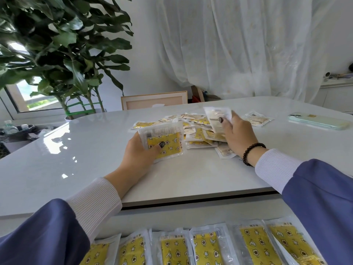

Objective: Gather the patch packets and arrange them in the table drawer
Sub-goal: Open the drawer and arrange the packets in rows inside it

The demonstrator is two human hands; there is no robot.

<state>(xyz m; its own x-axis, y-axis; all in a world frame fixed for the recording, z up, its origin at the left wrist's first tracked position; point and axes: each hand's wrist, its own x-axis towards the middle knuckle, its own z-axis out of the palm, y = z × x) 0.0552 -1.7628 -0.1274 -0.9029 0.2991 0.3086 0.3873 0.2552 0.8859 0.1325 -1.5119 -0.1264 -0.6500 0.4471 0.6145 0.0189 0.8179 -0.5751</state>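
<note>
Left hand point(141, 153) fingers gripping a yellow patch packet point(163, 143), right hand point(238, 133) fingers pinching a pale packet point(216, 116) above the counter point(95, 150) pile point(193, 129), packets point(191, 247) lined in the drawer.

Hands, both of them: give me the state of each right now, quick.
Left hand: grips a stack of clear plastic packets with yellow patterned patches.
Right hand: pinches a clear packet, pale side showing, above the pile.
</note>
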